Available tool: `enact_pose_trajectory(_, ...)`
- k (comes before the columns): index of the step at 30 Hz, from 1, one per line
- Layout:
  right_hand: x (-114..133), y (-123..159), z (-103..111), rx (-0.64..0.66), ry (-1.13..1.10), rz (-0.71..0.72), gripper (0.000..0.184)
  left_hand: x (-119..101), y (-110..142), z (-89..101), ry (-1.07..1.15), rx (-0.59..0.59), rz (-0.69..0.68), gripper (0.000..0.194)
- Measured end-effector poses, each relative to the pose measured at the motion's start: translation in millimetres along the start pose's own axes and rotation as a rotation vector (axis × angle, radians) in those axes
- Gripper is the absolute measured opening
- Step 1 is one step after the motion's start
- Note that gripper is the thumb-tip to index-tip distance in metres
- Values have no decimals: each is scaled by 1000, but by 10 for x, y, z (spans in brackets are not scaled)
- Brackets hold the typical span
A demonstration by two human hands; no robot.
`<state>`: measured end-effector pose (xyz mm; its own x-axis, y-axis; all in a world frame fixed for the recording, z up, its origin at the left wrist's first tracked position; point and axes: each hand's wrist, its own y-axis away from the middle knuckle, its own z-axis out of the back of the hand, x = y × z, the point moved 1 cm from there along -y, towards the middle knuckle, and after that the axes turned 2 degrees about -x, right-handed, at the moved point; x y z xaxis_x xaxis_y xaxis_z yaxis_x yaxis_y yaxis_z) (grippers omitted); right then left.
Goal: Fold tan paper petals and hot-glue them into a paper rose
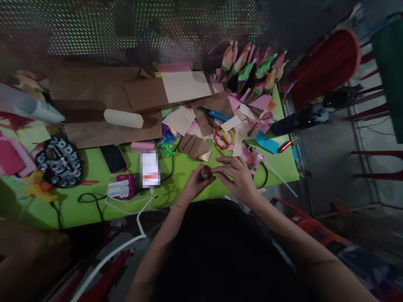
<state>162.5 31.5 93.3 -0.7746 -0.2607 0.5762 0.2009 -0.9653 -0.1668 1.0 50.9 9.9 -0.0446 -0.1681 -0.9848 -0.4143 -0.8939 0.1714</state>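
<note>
A small brown paper roll [205,172] is gripped in my left hand [195,181], its round end turned up toward me; my fingers hide most of it. From the right, my right hand [238,178] reaches over with fingers stretched out and apart, one fingertip at or very near the roll's edge. Just beyond my hands lies a stack of cut brown paper pieces [194,147]. Scissors with red and yellow handles [221,138] and a blue cutter knife [219,115] rest among paper scraps. Close to my right hand is a pink glue gun [256,158].
Paper cones with green, pink and cream twisted tops [247,71] stand at the back right. Large brown paper sheets [91,96] carry a cream roll [123,118]. Phones [113,158], white cables [138,218] and a black round tray [59,161] occupy the green table's [94,209] left side.
</note>
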Motion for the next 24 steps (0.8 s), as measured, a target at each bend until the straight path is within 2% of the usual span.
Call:
enact_pose_trajectory(2,0,-27,-19,30,55,-15,17,19,2,5,-106,-1,-4,25)
enact_pose_trajectory(5,27,-47,-69,44,158,-63,11,37,1,19,-391,-31,-27,16)
enact_pose_trajectory(9,57,-64,-139,27,157,-138,9,20,10,20,-655,-88,-113,23)
enact_pose_trajectory(16,42,-78,-250,-57,-26,-186,13,-15,22,-26,-721,-82,-161,27)
enact_pose_trajectory(24,92,-70,-230,-56,145,-167,12,17,20,-67,-715,-135,-102,20)
